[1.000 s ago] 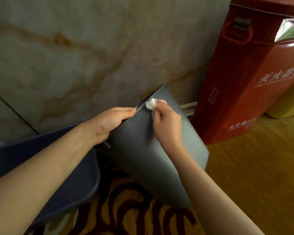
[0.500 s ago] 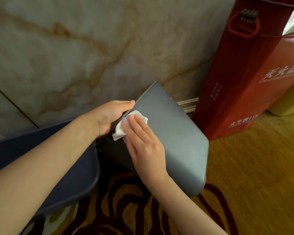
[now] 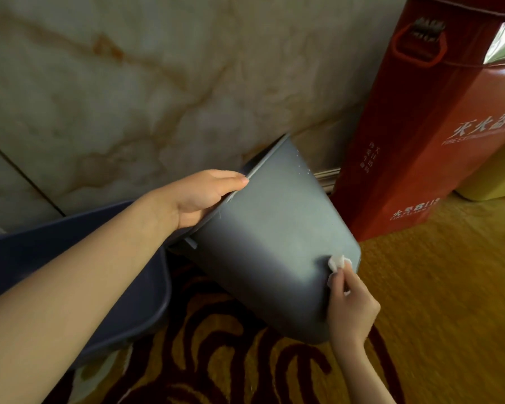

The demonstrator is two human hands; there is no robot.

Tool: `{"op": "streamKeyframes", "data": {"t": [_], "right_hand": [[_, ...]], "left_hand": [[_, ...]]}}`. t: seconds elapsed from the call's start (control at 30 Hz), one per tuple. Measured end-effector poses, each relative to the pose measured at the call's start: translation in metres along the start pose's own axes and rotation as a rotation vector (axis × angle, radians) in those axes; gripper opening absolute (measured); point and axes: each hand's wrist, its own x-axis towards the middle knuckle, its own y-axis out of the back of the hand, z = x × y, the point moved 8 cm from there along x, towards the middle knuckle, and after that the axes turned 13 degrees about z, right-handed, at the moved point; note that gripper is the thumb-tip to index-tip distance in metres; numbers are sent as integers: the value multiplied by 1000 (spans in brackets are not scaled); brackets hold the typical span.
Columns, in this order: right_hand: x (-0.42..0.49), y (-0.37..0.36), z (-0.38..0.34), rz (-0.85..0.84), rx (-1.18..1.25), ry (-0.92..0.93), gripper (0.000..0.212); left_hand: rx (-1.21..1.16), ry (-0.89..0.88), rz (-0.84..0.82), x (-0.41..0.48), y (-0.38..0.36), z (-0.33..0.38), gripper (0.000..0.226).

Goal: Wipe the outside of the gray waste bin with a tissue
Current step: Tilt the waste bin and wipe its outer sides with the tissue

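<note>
The gray waste bin [image 3: 274, 243] is tilted, its open rim toward the marble wall and its base toward me. My left hand [image 3: 204, 196] grips the rim at the upper left, thumb along the edge. My right hand [image 3: 352, 307] presses a crumpled white tissue [image 3: 337, 262] against the bin's side near the lower right corner, by the base. Part of the tissue is hidden under my fingers.
A dark blue plastic tub [image 3: 105, 287] sits at the left, touching the bin. A tall red fire extinguisher box [image 3: 426, 141] stands at the right against the marble wall [image 3: 129, 97]. A yellow container [image 3: 496, 182] is behind it. Patterned carpet [image 3: 245, 360] covers the floor.
My right hand has slid the tissue from the rim by my left hand down across the bin's side to the lower right corner. My left hand keeps its hold on the rim.
</note>
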Motion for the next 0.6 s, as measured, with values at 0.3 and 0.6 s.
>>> {"op": "streamKeyframes", "data": {"t": [0.3,0.6], "right_hand": [[-17,-50,-181,-209,234,598,20],[11,-92,-189,-268,87,628,30]], "left_hand": [[-31,-38,-43,0,-7,2,29],[-95,-33,-74,8,2,-2,24]]}}
